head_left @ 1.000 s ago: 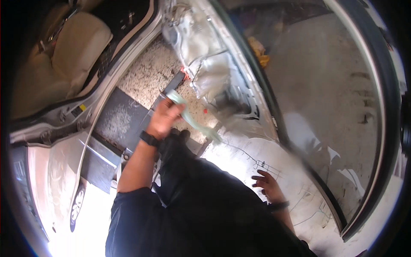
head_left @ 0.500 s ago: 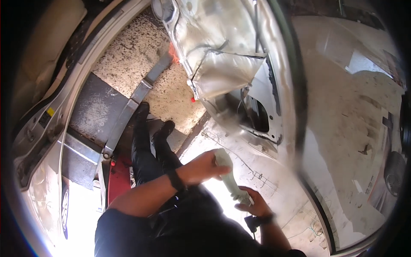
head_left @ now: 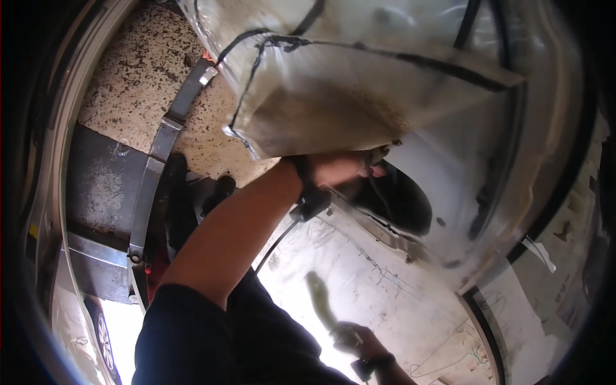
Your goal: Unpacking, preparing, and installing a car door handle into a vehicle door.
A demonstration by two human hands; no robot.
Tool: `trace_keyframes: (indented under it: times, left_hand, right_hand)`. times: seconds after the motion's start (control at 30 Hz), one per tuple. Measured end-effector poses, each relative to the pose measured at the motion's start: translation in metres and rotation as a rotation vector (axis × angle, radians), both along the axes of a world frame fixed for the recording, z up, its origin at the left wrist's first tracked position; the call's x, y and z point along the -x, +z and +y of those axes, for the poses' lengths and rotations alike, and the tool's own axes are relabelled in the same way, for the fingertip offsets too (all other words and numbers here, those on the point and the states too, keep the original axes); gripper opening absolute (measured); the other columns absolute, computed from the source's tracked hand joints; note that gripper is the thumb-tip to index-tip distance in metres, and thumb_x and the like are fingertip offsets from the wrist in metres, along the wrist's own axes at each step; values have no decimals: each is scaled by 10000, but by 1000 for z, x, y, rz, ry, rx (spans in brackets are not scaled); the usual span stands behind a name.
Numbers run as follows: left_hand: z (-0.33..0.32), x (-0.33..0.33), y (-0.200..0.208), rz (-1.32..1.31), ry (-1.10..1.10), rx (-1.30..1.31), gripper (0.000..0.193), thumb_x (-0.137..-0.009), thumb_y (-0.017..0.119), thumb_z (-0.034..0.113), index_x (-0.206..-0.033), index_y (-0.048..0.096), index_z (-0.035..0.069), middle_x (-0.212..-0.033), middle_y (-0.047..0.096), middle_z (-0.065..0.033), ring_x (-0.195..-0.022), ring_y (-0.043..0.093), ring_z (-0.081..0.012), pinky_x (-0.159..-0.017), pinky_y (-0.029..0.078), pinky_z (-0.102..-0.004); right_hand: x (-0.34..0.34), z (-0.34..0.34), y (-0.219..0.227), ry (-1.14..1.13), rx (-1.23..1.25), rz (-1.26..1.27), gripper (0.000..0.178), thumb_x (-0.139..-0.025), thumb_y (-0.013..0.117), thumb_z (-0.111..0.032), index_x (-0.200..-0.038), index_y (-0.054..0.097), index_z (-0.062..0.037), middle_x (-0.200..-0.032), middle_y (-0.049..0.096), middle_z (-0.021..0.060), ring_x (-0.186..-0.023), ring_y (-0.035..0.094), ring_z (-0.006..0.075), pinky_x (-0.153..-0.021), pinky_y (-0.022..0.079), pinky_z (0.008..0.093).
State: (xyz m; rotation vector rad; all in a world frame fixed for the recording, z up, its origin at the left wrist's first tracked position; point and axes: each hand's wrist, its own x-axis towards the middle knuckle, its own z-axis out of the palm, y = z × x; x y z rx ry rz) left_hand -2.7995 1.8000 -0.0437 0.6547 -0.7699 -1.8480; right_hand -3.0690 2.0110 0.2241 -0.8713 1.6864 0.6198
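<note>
My left hand (head_left: 339, 168) reaches under the lower edge of the clear plastic film (head_left: 321, 115) on a stripped car door (head_left: 471, 167). Its fingers are partly hidden and look curled around something small and dark beside the door's opening (head_left: 401, 202); what it is I cannot make out. Lower down, away from the door, my right hand (head_left: 359, 338) is closed on one end of a long, pale green piece (head_left: 319, 298). The free end of that piece points up and slightly left; its exact kind is unclear. Both wrists wear dark bands with small boxes.
Black sealant lines (head_left: 295, 42) run along the film's edges. A metal lift arm (head_left: 154, 157) crosses the speckled floor (head_left: 138, 70) on the left, beside the car's door sill (head_left: 48, 154). A wire grid drawing or rack (head_left: 385, 273) lies on the bright floor.
My left hand has let go of the pale green piece and moved up to the door opening. My right hand has lowered, still holding the piece. The door now fills more of the view.
</note>
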Motion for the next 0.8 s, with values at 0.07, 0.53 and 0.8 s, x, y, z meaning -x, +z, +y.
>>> trace_keyframes:
  times: [0.07, 0.53, 0.8]
  left_hand:
    - [-18, 17, -11, 65, -214, 11, 286, -952, 615, 162, -1195, 680, 25, -1091, 713, -55, -1050, 636, -155, -887, 483, -290]
    - [-61, 63, 19, 170, -354, 29, 277, -959, 599, 178, -1182, 681, 35, -1090, 711, -64, -1044, 641, -171, -875, 486, -304]
    - [-65, 66, 30, 219, -347, 60, 279, -960, 598, 191, -1182, 674, 40, -1093, 707, -80, -1051, 641, -184, -889, 485, -319]
  right_hand:
    - [7, 4, -6, -179, -80, -49, 292, -854, 746, -55, -1136, 680, -27, -957, 683, 18, -909, 649, 129, -864, 539, 287]
    - [-9, -13, -20, -93, -148, -40, 344, -799, 617, -29, -1141, 652, -36, -1054, 688, 52, -999, 645, 153, -922, 513, 331]
    - [21, 14, -24, -163, -99, -69, 466, -815, 697, -39, -1270, 594, -39, -1153, 676, 93, -1069, 641, 201, -932, 537, 366]
